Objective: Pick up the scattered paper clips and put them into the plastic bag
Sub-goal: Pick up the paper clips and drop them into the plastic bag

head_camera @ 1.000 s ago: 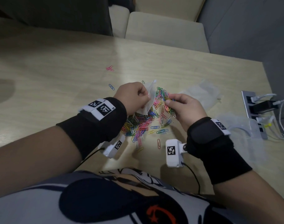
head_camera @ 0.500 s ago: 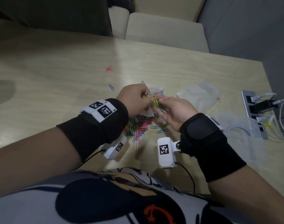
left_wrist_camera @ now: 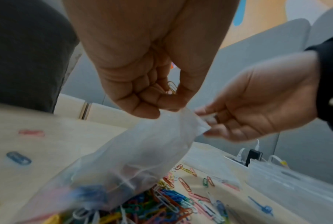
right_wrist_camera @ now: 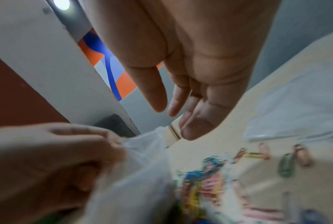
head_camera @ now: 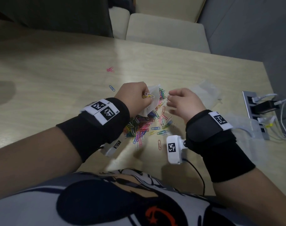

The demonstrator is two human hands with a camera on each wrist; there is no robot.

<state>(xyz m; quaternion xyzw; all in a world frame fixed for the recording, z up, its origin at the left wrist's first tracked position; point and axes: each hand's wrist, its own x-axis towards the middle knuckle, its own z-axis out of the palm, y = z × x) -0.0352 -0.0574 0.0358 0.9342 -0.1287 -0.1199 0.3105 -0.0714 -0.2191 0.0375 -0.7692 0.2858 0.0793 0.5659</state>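
Observation:
My left hand (head_camera: 146,98) pinches the top edge of the small clear plastic bag (head_camera: 151,103) above the table, and a few yellow and white clips (head_camera: 148,95) are caught in the same fingers. The bag (left_wrist_camera: 142,151) hangs down from the left hand (left_wrist_camera: 167,104) over the heap of coloured paper clips (head_camera: 140,126). My right hand (head_camera: 170,98) hovers just right of the bag's mouth. In the right wrist view its fingers (right_wrist_camera: 190,121) are relaxed and hold nothing. More clips (left_wrist_camera: 180,201) lie under the bag.
A pink clip (head_camera: 110,69) and a blue clip (head_camera: 112,88) lie apart at the far left. A second flat plastic bag (head_camera: 207,93) lies to the right, then a clear plastic container (head_camera: 246,126) and a power strip (head_camera: 256,108) with cables. Chairs (head_camera: 165,33) stand past the far edge.
My right hand, which was at the bag's mouth with clips, has drawn back to the right with fingers relaxed. The left hand keeps hold of the bag, now with clips at its fingertips.

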